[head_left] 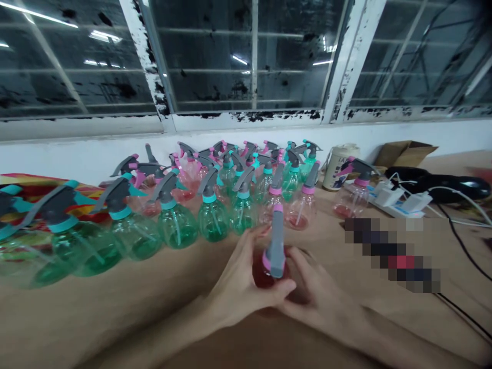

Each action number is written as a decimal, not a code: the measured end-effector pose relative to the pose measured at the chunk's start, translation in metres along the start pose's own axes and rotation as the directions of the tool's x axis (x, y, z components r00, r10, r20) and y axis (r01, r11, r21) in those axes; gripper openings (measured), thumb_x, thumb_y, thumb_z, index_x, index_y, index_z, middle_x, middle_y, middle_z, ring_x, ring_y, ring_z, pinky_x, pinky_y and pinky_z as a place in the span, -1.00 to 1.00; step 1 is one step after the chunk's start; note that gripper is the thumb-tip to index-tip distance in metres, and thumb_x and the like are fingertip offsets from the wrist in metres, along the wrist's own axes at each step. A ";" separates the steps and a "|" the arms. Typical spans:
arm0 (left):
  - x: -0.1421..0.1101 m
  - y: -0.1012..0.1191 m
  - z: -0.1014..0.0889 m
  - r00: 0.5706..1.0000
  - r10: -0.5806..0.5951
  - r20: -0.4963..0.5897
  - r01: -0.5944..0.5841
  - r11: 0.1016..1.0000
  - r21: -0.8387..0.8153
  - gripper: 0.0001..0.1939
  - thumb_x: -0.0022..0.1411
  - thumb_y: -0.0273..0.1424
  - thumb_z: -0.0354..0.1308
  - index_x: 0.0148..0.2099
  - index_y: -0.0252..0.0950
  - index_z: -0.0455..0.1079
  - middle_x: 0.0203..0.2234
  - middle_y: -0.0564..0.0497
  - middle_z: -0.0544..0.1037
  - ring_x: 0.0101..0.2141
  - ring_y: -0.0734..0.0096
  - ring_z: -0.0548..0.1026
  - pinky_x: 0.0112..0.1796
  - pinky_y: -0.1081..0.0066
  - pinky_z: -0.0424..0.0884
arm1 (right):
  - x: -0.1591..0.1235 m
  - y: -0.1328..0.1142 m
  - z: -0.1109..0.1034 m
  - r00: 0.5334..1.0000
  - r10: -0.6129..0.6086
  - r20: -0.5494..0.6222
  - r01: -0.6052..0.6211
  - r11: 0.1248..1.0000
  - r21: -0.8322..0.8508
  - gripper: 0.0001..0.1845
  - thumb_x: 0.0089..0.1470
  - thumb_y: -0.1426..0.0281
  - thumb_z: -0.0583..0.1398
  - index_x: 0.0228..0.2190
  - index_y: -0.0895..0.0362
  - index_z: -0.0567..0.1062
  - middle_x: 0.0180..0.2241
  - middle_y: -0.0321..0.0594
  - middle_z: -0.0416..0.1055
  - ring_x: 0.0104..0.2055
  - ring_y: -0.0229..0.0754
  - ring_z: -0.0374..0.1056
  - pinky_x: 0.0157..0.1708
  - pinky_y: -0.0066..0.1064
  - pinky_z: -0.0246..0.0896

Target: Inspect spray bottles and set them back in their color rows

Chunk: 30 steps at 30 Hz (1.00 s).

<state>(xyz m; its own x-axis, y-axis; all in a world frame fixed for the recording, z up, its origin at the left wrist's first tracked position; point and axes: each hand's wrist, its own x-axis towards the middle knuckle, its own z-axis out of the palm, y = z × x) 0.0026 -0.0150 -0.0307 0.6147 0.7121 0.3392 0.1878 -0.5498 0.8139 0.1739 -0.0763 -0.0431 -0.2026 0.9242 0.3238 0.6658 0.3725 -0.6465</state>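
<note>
Between my hands stands a spray bottle [275, 256] with a grey trigger head and pink collar, its nozzle facing away from me. My left hand [246, 277] is closed around its left side, with the thumb across the front. From the right, my right hand [307, 282] wraps the same bottle. Most of its reddish body is hidden by my fingers. Just beyond are clear pink-collared spray bottles [302, 207]. A row of green spray bottles [177, 223] with turquoise collars runs off to the left.
More spray bottles crowd the back of the table [184, 302] below the windows. At right are a single pink spray bottle [353, 192], a cream canister [340, 166], a power strip [400, 200] with white plugs, a brown paper bag [403, 154] and cables. A pixelated patch covers something near them.
</note>
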 end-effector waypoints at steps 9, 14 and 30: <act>-0.012 -0.037 0.022 0.983 -0.186 -0.009 0.186 0.982 0.041 -0.63 0.17 -0.38 0.16 0.03 -0.15 0.26 -0.02 -0.03 0.42 -0.02 0.17 0.41 0.00 0.09 0.32 | -0.029 0.083 -0.080 0.976 0.068 -0.208 -0.134 0.939 -0.318 -0.48 0.00 0.05 0.19 -0.06 0.07 0.38 -0.06 -0.03 0.40 -0.09 0.10 0.39 -0.13 -0.08 0.35; -0.008 -0.043 0.023 0.986 -0.163 -0.030 0.165 0.983 0.080 -0.74 0.17 -0.42 0.12 -0.06 -0.18 0.30 -0.11 -0.01 0.47 -0.09 0.22 0.43 -0.03 0.15 0.35 | -0.009 0.124 -0.119 0.973 0.159 -0.168 -0.215 0.890 -0.403 -0.55 0.05 0.05 0.15 -0.14 0.10 0.43 -0.13 0.02 0.45 -0.27 0.04 0.46 -0.30 -0.15 0.40; -0.004 -0.050 0.021 0.977 -0.211 -0.027 0.212 0.963 0.164 -0.83 0.22 -0.34 0.10 -0.11 -0.14 0.35 -0.14 -0.01 0.51 -0.15 0.20 0.49 -0.08 0.18 0.40 | 0.042 0.178 -0.138 0.947 0.198 -0.253 -0.286 0.878 -0.383 -0.68 -0.03 0.22 0.23 -0.21 0.08 0.44 -0.28 -0.09 0.53 -0.26 0.04 0.46 -0.27 -0.20 0.34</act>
<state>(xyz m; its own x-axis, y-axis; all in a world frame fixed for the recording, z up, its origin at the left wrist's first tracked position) 0.0067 0.0000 -0.0827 0.5405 0.8234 0.1727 0.4368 -0.4501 0.7788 0.3834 0.0176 -0.0492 0.1216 0.9275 0.3536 0.9180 0.0304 -0.3955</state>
